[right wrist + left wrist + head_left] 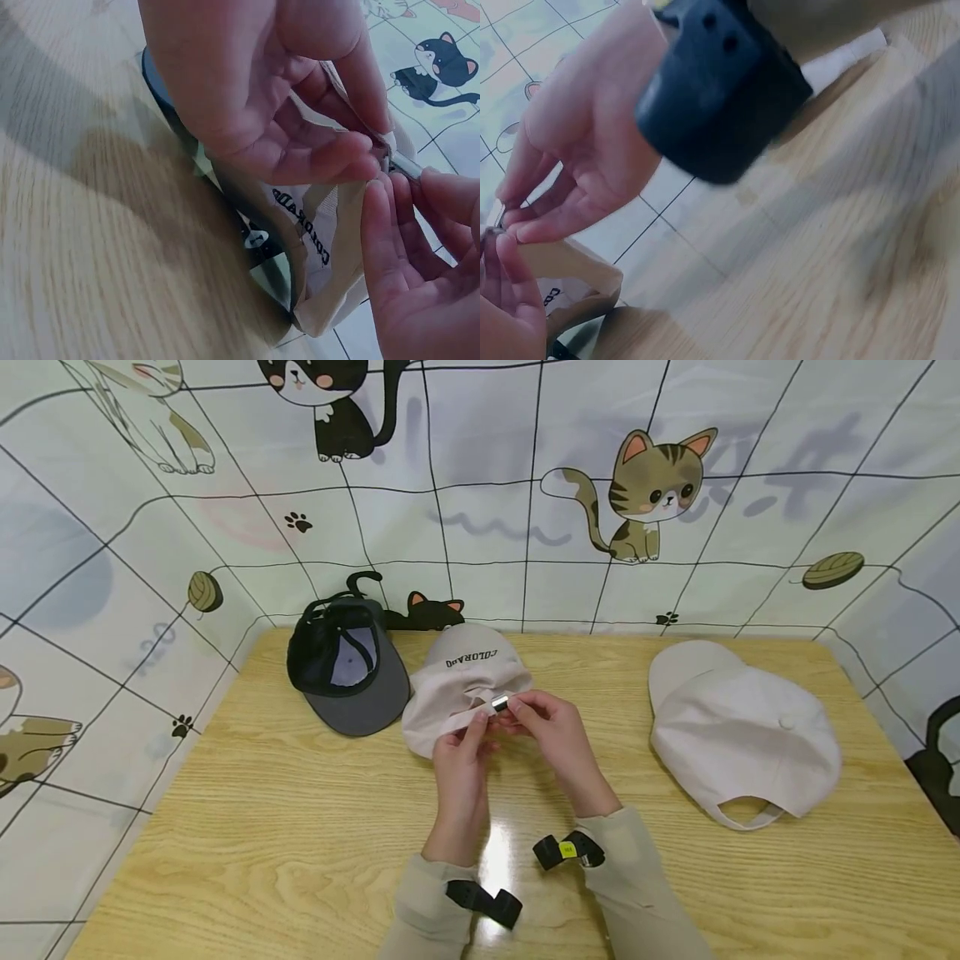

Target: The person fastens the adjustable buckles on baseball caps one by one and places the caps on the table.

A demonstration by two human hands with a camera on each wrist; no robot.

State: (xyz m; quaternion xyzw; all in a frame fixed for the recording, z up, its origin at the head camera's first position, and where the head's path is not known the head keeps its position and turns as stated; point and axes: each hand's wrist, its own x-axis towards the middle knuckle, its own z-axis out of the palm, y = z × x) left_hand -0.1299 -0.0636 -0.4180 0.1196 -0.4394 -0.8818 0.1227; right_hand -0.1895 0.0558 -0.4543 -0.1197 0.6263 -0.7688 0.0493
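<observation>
A cream cap (435,697) with COLORADO lettering lies at the back of the table, its strap end facing me. At that end, my right hand (558,739) pinches a small silver metal buckle (500,702) between thumb and fingers. Close beside it my left hand (459,777) pinches the strap fabric at the buckle. In the right wrist view the fingertips of both hands meet at the buckle (406,166), partly hiding how the strap runs through it. The left wrist view shows the right hand (592,142) large, with the cap (577,274) below it.
A dark grey cap (352,714) lies on its side, left of the cream cap and close to it. Further right rests another white cap (742,718), its strap opening toward me. The wooden table (262,843) meets a cat-patterned cloth backdrop (487,527).
</observation>
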